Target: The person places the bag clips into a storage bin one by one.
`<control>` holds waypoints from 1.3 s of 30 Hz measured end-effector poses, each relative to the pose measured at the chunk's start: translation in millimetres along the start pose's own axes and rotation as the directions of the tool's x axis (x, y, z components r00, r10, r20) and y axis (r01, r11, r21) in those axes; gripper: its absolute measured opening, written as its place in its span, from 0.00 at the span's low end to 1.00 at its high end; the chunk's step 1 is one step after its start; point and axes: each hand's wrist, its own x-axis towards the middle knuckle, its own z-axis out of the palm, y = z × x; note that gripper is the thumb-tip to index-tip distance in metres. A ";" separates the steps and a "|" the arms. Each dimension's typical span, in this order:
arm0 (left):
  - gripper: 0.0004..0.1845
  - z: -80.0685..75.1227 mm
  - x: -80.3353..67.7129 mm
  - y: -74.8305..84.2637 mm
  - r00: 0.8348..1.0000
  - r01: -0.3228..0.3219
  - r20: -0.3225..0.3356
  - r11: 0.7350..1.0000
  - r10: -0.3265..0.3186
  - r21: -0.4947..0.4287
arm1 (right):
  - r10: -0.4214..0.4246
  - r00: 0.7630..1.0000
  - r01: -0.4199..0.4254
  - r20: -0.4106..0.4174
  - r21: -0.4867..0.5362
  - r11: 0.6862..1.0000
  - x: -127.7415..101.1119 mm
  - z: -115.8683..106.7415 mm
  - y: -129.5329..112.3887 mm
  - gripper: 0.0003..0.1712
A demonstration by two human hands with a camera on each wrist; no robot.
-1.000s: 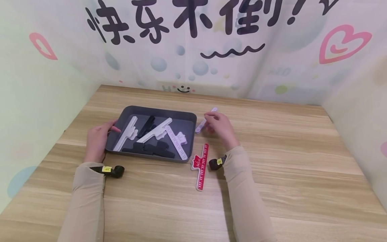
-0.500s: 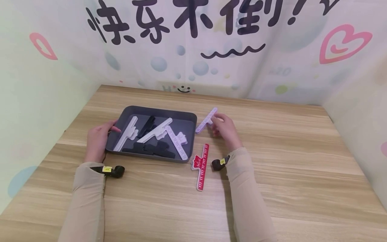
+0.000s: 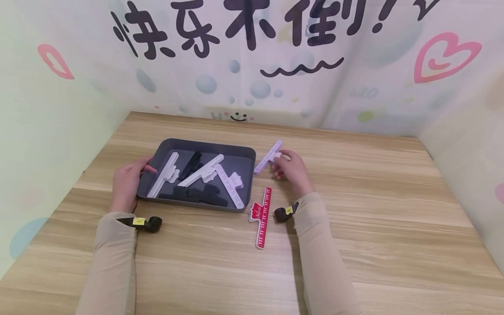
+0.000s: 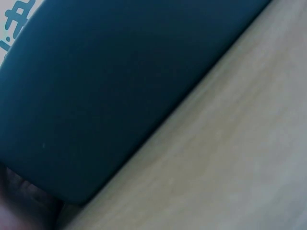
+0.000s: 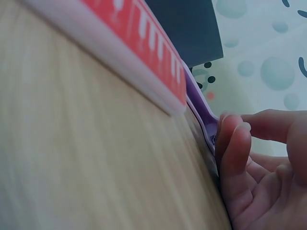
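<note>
My left hand [image 3: 127, 181] grips the left side of a dark grey tray [image 3: 252, 177], thumb over the rim. Its wall [image 4: 110, 81] fills much of the left wrist view. Right of the tray, a light purple piano-key clip [image 3: 268, 157] lies slanted on the table. The fingertips of my right hand [image 3: 292, 170] pinch that clip's handle side. In the right wrist view, the purple clip [image 5: 201, 103] runs up to the curled fingers [image 5: 235, 148], which hide its end. Nearer me lies a red piano-key clip [image 3: 264, 221], untouched.
In the tray lie a white clip [image 3: 162, 177] at left, another white clip [image 3: 201, 171] in the middle, a pale piano-key clip [image 3: 230, 186] at right and several black clips [image 3: 206, 194]. A printed cloth [image 3: 334, 96] hangs behind the wooden table [image 3: 393, 210].
My right hand has shifted right, off the purple clip's long bar and onto its handle side, so the bar shows. The left hand and tray have stayed put.
</note>
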 end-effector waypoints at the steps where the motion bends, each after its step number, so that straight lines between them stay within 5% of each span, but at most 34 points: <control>1: 0.31 0.1 -0.2 0.1 1.000 0.000 -0.002 1.000 0.000 0.003 | -0.001 1.000 0.001 0.000 -0.001 1.000 0.1 0.1 0.3 0.28; 15: 0.30 0.4 0.1 -0.3 1.000 -0.005 -0.008 1.000 0.005 0.022 | -0.004 1.000 0.003 -0.030 -0.047 0.999 1.4 3.2 1.1 0.18; 39: 0.30 0.1 1.6 -1.0 1.000 -0.002 -0.003 0.999 0.003 0.041 | -0.029 0.999 0.028 -0.033 -0.007 1.000 2.6 2.0 0.1 0.18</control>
